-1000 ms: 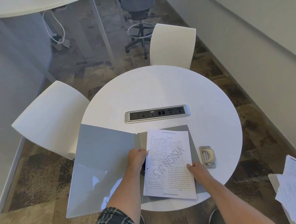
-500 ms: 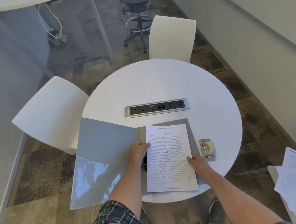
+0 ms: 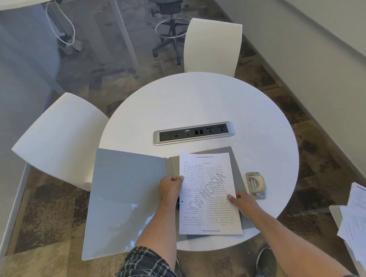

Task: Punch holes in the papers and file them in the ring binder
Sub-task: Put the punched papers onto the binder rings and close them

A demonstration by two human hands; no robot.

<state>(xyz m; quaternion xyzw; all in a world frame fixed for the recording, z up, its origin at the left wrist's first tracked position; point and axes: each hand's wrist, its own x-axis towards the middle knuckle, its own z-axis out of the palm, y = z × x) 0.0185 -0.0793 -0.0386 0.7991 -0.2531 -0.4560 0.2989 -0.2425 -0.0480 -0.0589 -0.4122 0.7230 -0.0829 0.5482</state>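
Note:
A grey ring binder [image 3: 125, 196] lies open on the round white table [image 3: 197, 99], its left cover hanging past the table edge. A printed sheet [image 3: 208, 194] with a punched hole near its left edge lies on the binder's right half. My left hand [image 3: 171, 186] grips the sheet's left edge over the binder's spine; the rings are hidden under it. My right hand [image 3: 241, 200] presses on the sheet's right edge. A small beige and metal hole punch [image 3: 256, 185] sits just right of the binder.
A silver power socket strip [image 3: 194, 133] is set into the table beyond the binder. Two white chairs [image 3: 59, 136] [image 3: 212, 46] stand at the left and far side. A loose pile of papers [image 3: 364, 220] lies at the right edge of view.
The sheet has shifted slightly up and left over the binder's right half, and its left edge has settled closer to the spine. Both hands stay on its edges.

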